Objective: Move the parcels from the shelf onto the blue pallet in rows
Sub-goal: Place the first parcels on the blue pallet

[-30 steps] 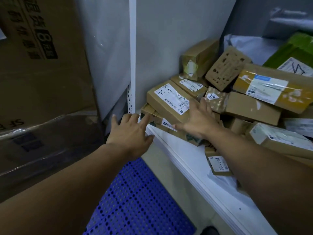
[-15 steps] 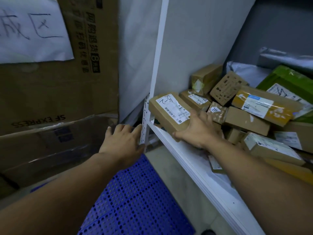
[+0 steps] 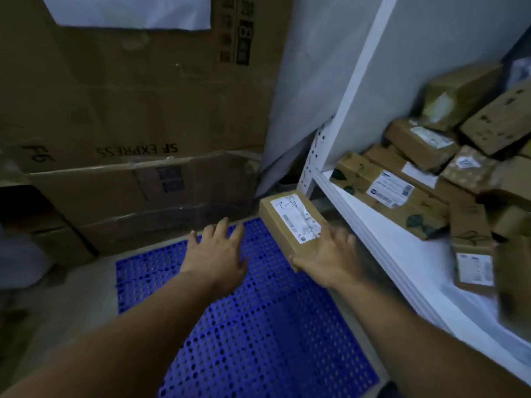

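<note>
Our right hand [image 3: 330, 259] grips the near end of a flat brown parcel [image 3: 287, 225] that bears a white shipping label. The fingers lie across its top and the thumb curls at its near left corner. The parcel is off the shelf [image 3: 402, 268], just to the left of the shelf's white front edge and over the far right corner of the blue pallet [image 3: 258, 340]. We cannot tell whether its far end touches the pallet. Our left hand [image 3: 218, 254] is just to the left of the parcel and apart from it, palm down with fingers spread and holding nothing, above the pallet's perforated surface. To the right of our right hand, the shelf carries a loose heap of brown parcels. Nearest is a long leaf-printed box [image 3: 388, 196] with a white label, lying along the shelf's edge, and more labelled cartons [image 3: 422, 142] are piled beyond it. A white upright post [image 3: 353, 96] rises at the shelf's corner beyond the held parcel. Beyond our left hand stand large cardboard boxes [image 3: 138, 110], one printed "SF EXPRESS" upside down, with a white paper sheet [image 3: 129, 10] fixed high on them.
</note>
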